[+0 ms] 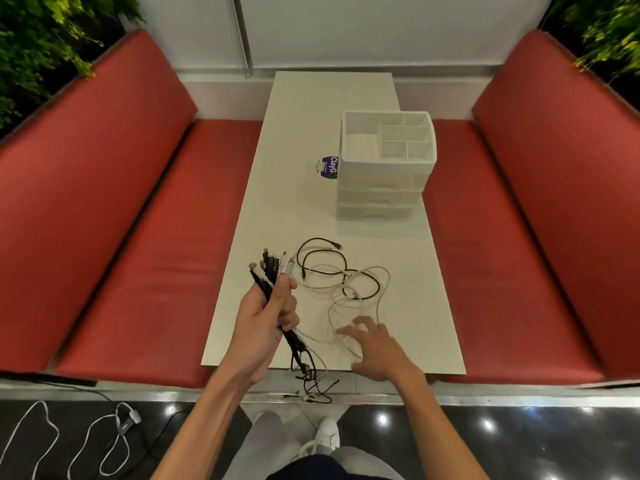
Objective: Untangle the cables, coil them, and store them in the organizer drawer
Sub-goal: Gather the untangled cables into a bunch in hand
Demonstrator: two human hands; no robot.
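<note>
Gripping a bundle of cable plugs [269,268] in my left hand [263,317], I hold my right hand [377,348] spread above tangled cables [347,271] on the surface [304,133]; the drawer organizer [381,181] beyond stands closed.

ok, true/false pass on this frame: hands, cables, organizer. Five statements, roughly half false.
1. The left hand grips a bundle of cable ends. True.
2. The right hand holds a coiled cable. False: its fingers are spread open above loose white cable loops on the table.
3. The organizer has a drawer pulled out. False: its drawers look shut.
4. Tangled cables hang past the table's near edge. True.
5. The organizer stands on a red bench. False: it stands on the white table.
</note>
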